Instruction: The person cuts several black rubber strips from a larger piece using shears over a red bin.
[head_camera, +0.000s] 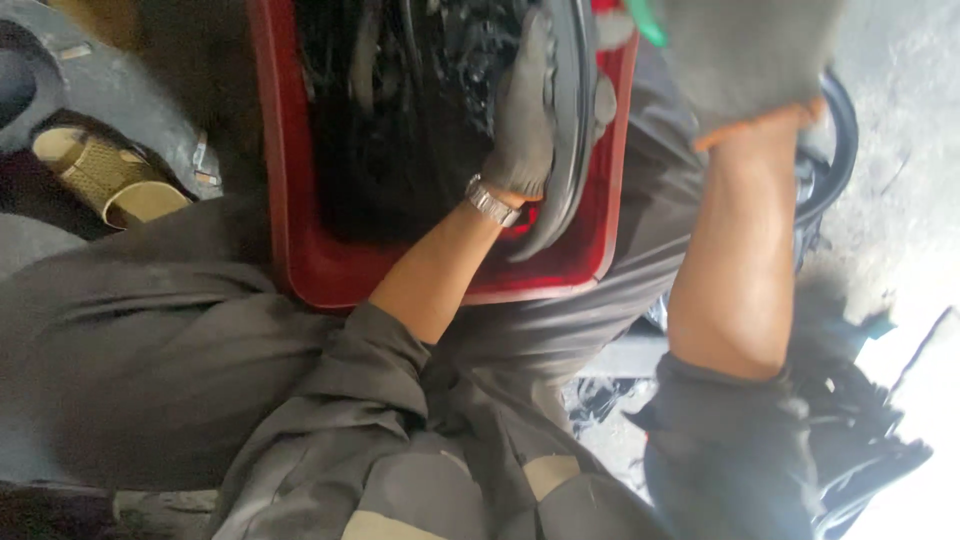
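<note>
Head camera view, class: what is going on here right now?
A person in grey work clothes sits with a red tub of dark, oily-looking parts on their lap. The gloved left hand is closed on a curved black rubber strip at the tub's right side. The gloved right hand is raised at the frame's top; what it holds cannot be told. A sandal lies to the left.

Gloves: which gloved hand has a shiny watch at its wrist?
The left hand, gripping the black rubber strip over the red tub, has the watch. The right hand, raised at the top, has only an orange cuff.
</note>
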